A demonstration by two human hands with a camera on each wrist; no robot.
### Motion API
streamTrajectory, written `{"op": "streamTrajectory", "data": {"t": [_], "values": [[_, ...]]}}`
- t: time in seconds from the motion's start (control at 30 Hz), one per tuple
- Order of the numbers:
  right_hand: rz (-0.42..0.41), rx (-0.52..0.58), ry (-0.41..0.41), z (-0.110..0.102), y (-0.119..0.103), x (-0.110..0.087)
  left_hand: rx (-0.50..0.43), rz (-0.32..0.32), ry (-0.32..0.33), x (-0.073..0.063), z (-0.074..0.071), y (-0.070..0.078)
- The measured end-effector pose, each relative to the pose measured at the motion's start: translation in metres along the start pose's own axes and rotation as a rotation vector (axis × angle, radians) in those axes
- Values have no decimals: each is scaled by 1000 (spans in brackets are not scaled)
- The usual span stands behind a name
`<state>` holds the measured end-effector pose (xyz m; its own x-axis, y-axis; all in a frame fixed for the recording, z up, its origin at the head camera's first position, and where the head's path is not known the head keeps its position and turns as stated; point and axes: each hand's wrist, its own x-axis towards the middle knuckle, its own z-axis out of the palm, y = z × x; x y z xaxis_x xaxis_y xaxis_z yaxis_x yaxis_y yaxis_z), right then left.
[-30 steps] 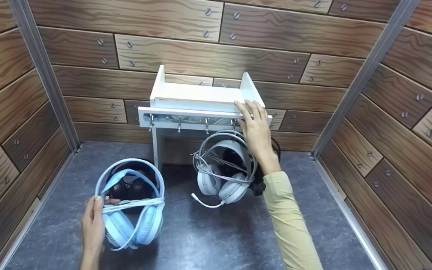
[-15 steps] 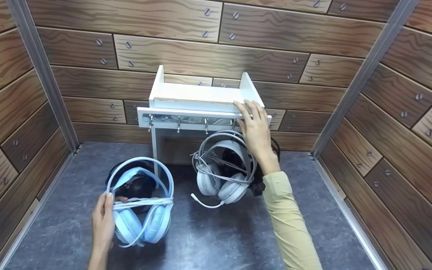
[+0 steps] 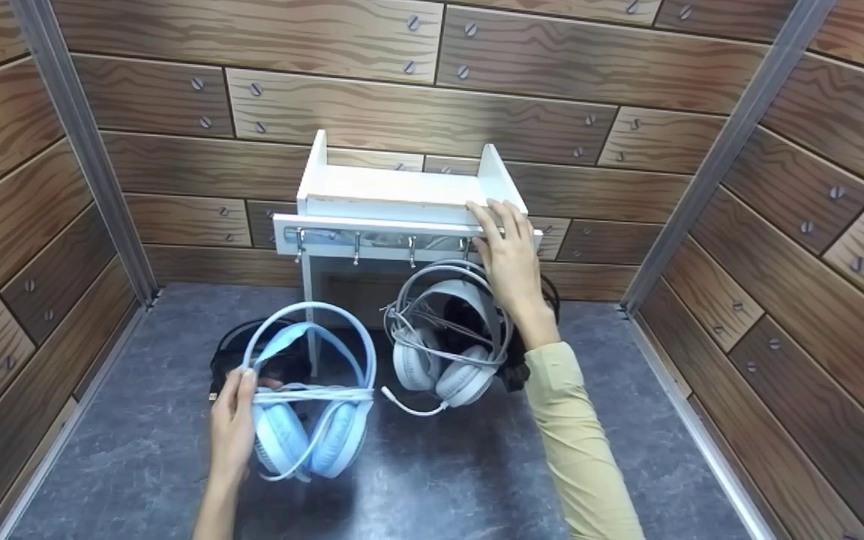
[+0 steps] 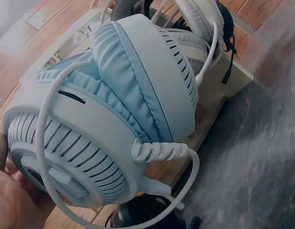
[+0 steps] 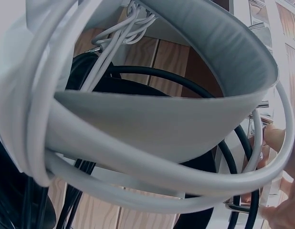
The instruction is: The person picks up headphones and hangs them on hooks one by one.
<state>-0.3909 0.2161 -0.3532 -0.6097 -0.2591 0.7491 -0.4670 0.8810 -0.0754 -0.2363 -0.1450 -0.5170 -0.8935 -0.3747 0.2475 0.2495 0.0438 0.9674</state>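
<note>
My left hand [image 3: 234, 424] grips a light blue headset [image 3: 343, 441] by its left side, above the floor. Its cord is wound across the band, and in the left wrist view an ear cup [image 4: 154, 71] fills the middle. At the right end of a white hook rack [image 3: 402, 186], my right hand [image 3: 513, 270] holds the front rail, fingers over the top and thumb in front. Below that hand hangs a white headset [image 3: 469, 379] with a mic boom; its band [image 5: 162, 126] crosses the right wrist view. Black headphones [image 3: 516, 369] are partly hidden behind it.
Several metal hooks [image 3: 357, 247] line the rail, the ones left of the white headset bare. A black headset [image 3: 231, 351] is behind the light blue one, near the rack's left leg. Wood-patterned walls [image 3: 372, 112] enclose the dark floor [image 3: 432, 487].
My left hand has carried the light blue headset to the right and slightly up, nearer the rack. The right hand and the white headset have stayed in place.
</note>
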Motion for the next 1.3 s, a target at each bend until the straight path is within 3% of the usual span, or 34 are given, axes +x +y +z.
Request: {"op": "streamTrajectory", "data": {"t": [0.17, 0.5, 0.87, 1.3], "values": [[1, -3, -8, 0, 0, 0, -48, -2, -53, 3, 12, 7], [-4, 2, 8, 0, 0, 0, -54, 15, -163, 8, 31, 15], [-13, 8, 24, 0, 0, 0, -141, -41, -279, 16, 54, 25], [-9, 5, 25, 0, 0, 0, -192, -82, -309, 24, 77, 32]]}}
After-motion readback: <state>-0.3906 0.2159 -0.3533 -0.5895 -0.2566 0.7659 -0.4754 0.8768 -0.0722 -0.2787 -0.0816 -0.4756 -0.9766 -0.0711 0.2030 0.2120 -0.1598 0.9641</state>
